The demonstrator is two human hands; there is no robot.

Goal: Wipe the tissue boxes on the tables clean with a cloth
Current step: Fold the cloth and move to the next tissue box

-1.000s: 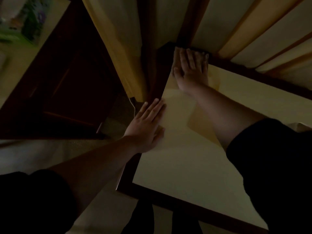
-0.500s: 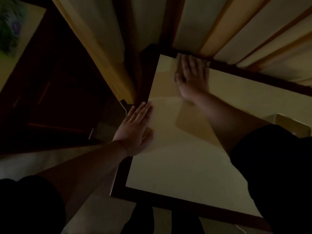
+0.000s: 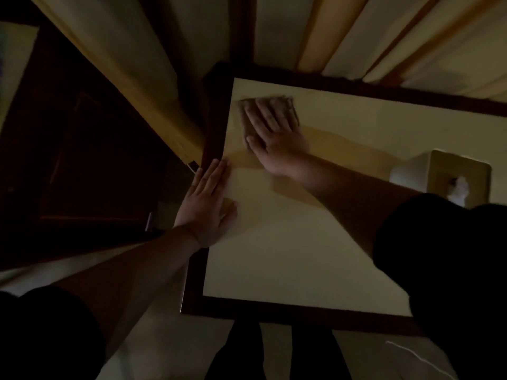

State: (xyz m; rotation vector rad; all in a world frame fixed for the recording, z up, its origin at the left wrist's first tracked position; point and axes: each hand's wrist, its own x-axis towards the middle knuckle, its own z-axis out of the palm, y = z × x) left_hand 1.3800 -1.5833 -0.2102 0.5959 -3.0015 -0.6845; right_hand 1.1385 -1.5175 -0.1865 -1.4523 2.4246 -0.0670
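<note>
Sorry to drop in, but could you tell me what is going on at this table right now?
A person is cleaning a pale table in dim light. The right hand presses a dark cloth flat on the tabletop near its far left corner, fingers straight. The left hand rests flat at the table's left edge, holding nothing. The tissue box stands at the right side, apart from both hands, with a tissue sticking out; the cloth is not on it.

Both arms reach forward, the left hand (image 3: 206,207) lying flat with fingers straight, the right hand (image 3: 271,135) spread flat, palm down.
</note>
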